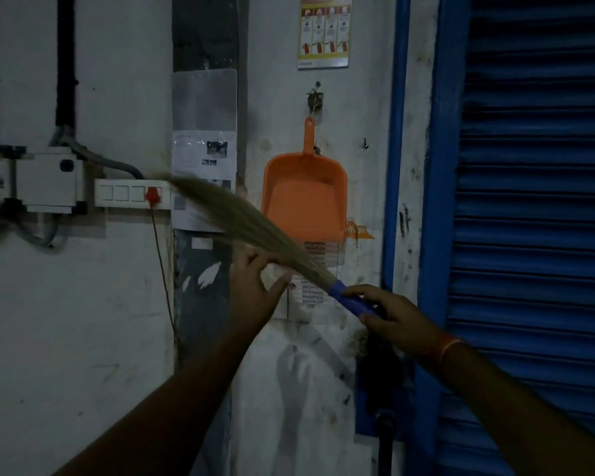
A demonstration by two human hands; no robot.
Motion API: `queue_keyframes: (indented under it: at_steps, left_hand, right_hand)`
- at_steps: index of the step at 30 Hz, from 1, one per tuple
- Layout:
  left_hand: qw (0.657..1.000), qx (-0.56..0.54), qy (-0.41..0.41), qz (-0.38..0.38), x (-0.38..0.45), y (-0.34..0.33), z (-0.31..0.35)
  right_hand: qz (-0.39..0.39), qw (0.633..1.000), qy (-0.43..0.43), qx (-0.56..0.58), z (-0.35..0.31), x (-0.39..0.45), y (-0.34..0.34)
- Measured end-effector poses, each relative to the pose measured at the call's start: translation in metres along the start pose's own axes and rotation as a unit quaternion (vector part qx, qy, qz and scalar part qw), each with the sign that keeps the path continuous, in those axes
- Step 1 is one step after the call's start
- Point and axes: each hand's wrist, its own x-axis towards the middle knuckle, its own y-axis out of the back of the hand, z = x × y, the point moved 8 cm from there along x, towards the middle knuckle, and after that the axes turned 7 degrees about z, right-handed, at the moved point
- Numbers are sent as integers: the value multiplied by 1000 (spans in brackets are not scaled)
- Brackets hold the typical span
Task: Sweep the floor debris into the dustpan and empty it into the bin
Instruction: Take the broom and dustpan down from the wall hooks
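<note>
My right hand [385, 312] is nearest, fingers curled round the blue plastic handle [349, 297] of a soft grass broom [241, 218], an orange band on that wrist. The broom slants up and to the left across my view, its pale bristle head blurred over the wall fittings. My left hand [258, 283] is raised just under the bound part of the bristles, fingers spread and loosely bent; its fingertips look to touch the bristles, though I cannot tell whether it is steadying them or only brushing them.

Behind the broom, the orange plastic dustpan [304, 197] hangs by its handle from a hook on the scuffed white wall [83, 321], pan mouth downward, flat against the plaster above some printed paper notices [311, 293]. The bristles cross in front of its lower left corner. To the left sit a white switch panel with a red switch [133, 194] and grey cabling; to the right, a blue corrugated roller shutter [536, 235]. A fire-safety poster [325, 30] hangs higher up.

I judge this to be the very start: tools being gathered, nothing swept yet. No floor, debris or bin is in view. The next move calls for freeing my left hand from the broom, reaching up to the dustpan's handle and lifting it clear of the hook, while my right hand carries the broom.
</note>
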Motion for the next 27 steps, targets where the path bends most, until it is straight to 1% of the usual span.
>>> queue_keyframes:
  at_steps: [2,3,4,6,7,9,11,14,17,19,23,27]
  left_hand:
    - [994,-62,85,0,-7,-1,-18]
    - [986,-113,123,-10,-10,-4,-21]
    - [968,-180,172,-25,-13,-7,-22]
    - [900,-315,290,-81,-24,-22,-17]
    - [869,-357,326,-106,-27,-28,-12]
    - [845,-397,329,-143,-25,-40,0]
    - [834,-422,312,-168,-20,-48,16]
    - [832,-429,312,-165,-12,-55,27]
    - [823,-440,322,-158,-9,-61,32]
    - [821,-440,322,-172,-9,-66,39]
    - [825,-427,296,-222,-13,-80,67]
    - [834,-401,270,-267,-13,-88,89]
  right_hand:
    - [15,999,-23,38,5,-3,-5]
    - [19,998,-32,52,7,-4,-7]
    - [22,997,-38,66,7,-5,-9]
    - [26,994,-43,96,4,-7,-13]
    - [29,992,-45,111,3,-8,-15]
    - [27,987,-57,149,-1,-12,-18]
    - [14,980,-85,182,-1,-16,-23]
    - [1,974,-98,205,-2,-24,-28]
    - [8,965,-100,241,-3,-25,-26]
    - [17,955,-96,279,-5,-22,-22]
    - [40,924,-125,360,-9,-10,-18]
    - [81,907,-129,392,-9,-8,-17]
